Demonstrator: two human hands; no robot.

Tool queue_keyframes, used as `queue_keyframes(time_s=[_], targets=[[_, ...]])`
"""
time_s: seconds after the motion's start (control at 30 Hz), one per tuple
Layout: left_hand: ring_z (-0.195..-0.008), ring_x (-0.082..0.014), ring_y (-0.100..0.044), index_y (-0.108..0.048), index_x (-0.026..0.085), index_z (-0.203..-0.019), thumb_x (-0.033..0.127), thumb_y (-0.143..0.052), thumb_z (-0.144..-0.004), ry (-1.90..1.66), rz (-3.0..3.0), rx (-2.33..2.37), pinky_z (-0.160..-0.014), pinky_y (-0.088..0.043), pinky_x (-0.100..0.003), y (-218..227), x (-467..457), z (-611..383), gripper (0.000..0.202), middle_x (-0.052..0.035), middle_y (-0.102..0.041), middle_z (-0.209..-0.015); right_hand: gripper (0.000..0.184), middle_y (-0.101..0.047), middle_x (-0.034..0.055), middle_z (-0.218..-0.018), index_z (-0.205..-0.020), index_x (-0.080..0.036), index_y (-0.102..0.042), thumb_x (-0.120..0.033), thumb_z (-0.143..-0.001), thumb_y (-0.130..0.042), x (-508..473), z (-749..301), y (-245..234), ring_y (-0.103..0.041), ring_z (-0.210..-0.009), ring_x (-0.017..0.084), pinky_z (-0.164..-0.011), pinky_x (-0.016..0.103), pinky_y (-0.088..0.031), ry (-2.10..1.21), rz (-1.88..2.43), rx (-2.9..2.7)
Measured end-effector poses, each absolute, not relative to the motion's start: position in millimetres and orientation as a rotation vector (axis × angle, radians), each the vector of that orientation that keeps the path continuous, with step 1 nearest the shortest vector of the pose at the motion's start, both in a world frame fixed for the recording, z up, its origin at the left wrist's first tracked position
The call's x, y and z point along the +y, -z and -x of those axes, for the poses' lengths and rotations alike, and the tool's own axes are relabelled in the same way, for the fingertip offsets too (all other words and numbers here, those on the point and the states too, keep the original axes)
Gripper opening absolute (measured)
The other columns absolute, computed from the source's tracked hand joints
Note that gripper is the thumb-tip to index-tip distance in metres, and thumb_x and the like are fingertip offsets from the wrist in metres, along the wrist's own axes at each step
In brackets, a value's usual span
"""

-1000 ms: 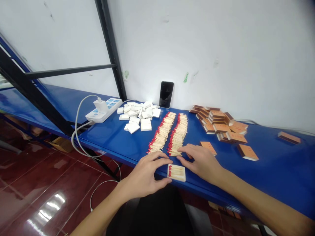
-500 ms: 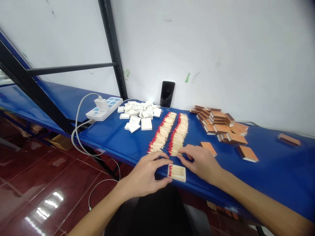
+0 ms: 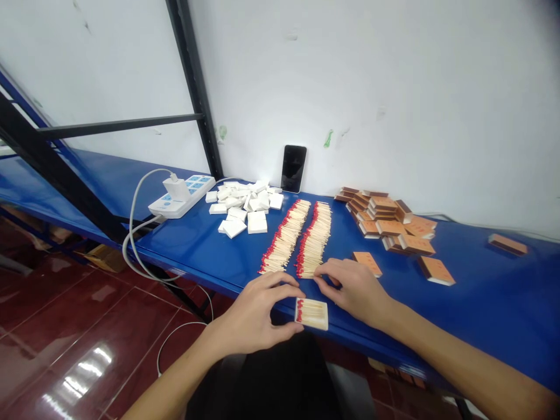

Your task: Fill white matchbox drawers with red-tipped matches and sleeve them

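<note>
Desk: a long glossy blue desk (image 3: 481,303), smooth and reflective, set against the wall.
Room: a matt white wall (image 3: 394,87) with scuffs and small green marks; a black metal rack post (image 3: 192,87) rising at the left; polished dark red floor tiles (image 3: 65,326) catching the light.
Tray: a small white card tray packed with red-tipped matches (image 3: 311,313), rectangular, lying flat at the desk's front edge between the two hands.
Left hand: the left hand (image 3: 254,309) is closed on the tray's left end, forefinger above and thumb below.
Right hand: the right hand (image 3: 354,289) has its fingertips bunched at the near end of the right-hand row; whether they pinch a match cannot be told.
Matches: two long rows of pale wooden matches with red heads (image 3: 284,236), side by side, running away from the tray.
Left of the rows: a loose heap of empty white card trays (image 3: 245,204); a white plastic power strip (image 3: 181,195) with a looping white cable (image 3: 133,233).
Right of the rows: a pile of flat orange-brown matchbox sleeves (image 3: 389,219), a few lying singly.
Against the wall: a black slab phone (image 3: 293,168), leaning upright.
</note>
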State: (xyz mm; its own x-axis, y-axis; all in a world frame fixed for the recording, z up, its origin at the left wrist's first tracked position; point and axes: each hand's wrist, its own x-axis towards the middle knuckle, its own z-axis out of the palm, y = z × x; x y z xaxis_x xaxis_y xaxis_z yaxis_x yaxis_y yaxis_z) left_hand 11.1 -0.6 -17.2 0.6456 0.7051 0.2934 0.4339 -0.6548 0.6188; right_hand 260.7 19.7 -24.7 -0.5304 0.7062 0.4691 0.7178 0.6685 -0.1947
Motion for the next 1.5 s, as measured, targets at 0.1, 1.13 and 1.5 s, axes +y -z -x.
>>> queue_keyframes(time_s=[0.1, 1.13, 1.5], targets=[[-0.112, -0.0244, -0.063, -0.069, 0.024, -0.111, 0.029, -0.079, -0.079, -0.718, -2.364, 0.886, -0.103, -0.048, -0.035, 16.8, -0.6, -10.6, 0.035, -0.006, -0.065, -0.124, 0.019, -0.059, -0.0022, -0.064, -0.088, -0.02, -0.068, -0.023, -0.098, -0.052, 19.9, -261.4, 25.4, -0.051, -0.054, 0.013, -0.06, 0.027, -0.035, 0.024, 1.089, -2.37], [-0.12, -0.0254, -0.062, -0.069, 0.026, -0.113, 0.032, -0.08, -0.079, -0.671, -2.372, 0.907, -0.106, -0.046, -0.038, 15.4, -1.0, -9.9, 0.036, -0.0041, -0.066, -0.132, 0.021, -0.063, -0.0004, -0.066, -0.095, -0.019, -0.072, -0.025, -0.099, -0.052, 15.9, -262.0, 21.0, -0.052, -0.055, 0.012, -0.06, 0.027, -0.032, -0.057, 1.035, -2.404], [-0.123, -0.0254, -0.06, -0.069, 0.026, -0.113, 0.032, -0.079, -0.08, -0.666, -2.366, 0.916, -0.108, -0.045, -0.038, 18.3, -1.5, -8.4, 0.036, -0.0042, -0.065, -0.134, 0.02, -0.062, -0.0016, -0.065, -0.095, -0.018, -0.073, -0.023, -0.098, -0.053, 16.1, -262.7, 22.6, -0.05, -0.053, 0.012, -0.06, 0.028, -0.032, -0.093, 1.049, -2.387]])
